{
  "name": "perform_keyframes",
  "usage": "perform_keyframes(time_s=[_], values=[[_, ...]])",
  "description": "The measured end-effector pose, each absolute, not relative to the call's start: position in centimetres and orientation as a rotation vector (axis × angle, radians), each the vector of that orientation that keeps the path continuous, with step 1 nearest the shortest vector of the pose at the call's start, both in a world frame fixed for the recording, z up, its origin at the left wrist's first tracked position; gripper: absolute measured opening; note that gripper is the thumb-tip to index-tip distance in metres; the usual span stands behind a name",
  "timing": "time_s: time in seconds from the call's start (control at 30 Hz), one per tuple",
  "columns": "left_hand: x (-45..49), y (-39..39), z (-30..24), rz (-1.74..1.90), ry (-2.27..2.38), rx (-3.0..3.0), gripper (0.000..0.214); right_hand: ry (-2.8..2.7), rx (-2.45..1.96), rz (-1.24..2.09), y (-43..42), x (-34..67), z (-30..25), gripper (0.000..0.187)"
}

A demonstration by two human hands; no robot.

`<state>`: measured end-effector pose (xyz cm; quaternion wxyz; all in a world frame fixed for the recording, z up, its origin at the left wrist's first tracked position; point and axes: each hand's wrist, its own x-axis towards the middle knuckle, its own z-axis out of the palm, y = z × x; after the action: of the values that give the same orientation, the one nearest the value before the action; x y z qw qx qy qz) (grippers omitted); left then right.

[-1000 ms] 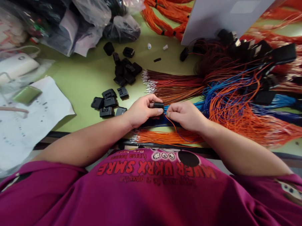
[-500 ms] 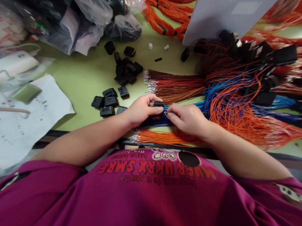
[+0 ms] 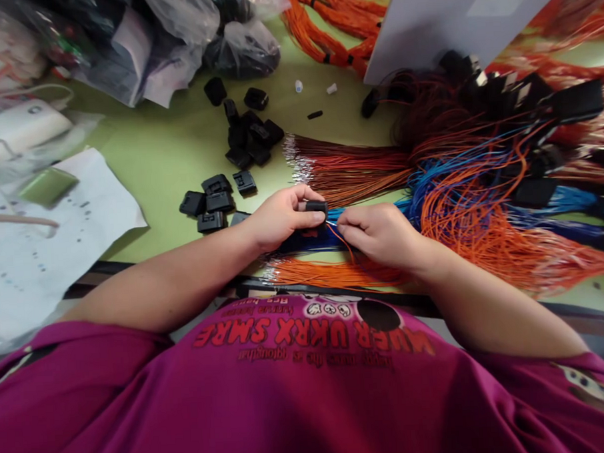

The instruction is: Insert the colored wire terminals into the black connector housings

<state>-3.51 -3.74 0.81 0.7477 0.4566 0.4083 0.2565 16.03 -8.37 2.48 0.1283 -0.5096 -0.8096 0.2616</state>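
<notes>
Left hand (image 3: 288,219): pinching a black connector (image 3: 315,206)
Right hand (image 3: 380,233): fingertips close together by an orange wire (image 3: 343,241); hold unclear
Wire: reaches connector; seating unclear
Loose connectors (image 3: 219,202): apparently unwired

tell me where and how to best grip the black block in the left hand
The black block looks best pinched across its long edges, coming from the left as the left hand does. It is oblong and lies lengthwise left to right, so this should leave its right end, facing the right hand and orange wire, uncovered.
</notes>
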Motion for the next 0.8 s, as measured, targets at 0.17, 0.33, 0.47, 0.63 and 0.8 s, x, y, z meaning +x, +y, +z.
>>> perform_keyframes(time_s=[0.17, 0.33, 0.47, 0.63, 0.8], values=[[-3.6, -3.6, 0.7, 0.551, 0.865, 1.020, 0.034, -2.288, -1.434, 0.885, -8.0, 16.4, 2.8, 0.025], [-3.5, -3.7, 1.1, 0.529, 0.893, 1.031, 0.034, -2.304, -1.436, 0.884, -7.9, 16.2, 2.7, 0.026], [-3.3, -3.9, 1.4, 0.519, 0.935, 1.036, 0.034, -2.305, -1.443, 0.855, -8.0, 15.9, 2.2, 0.026], [-3.2, -4.1, 1.2, 0.528, 0.985, 1.030, 0.030, -2.397, -1.478, 0.614, -8.4, 14.9, 1.6, 0.030], [-3.1, -4.1, 0.9, 0.544, 0.990, 1.024, 0.031, -2.411, -1.527, 0.517, -8.7, 14.6, 1.6, 0.030]])
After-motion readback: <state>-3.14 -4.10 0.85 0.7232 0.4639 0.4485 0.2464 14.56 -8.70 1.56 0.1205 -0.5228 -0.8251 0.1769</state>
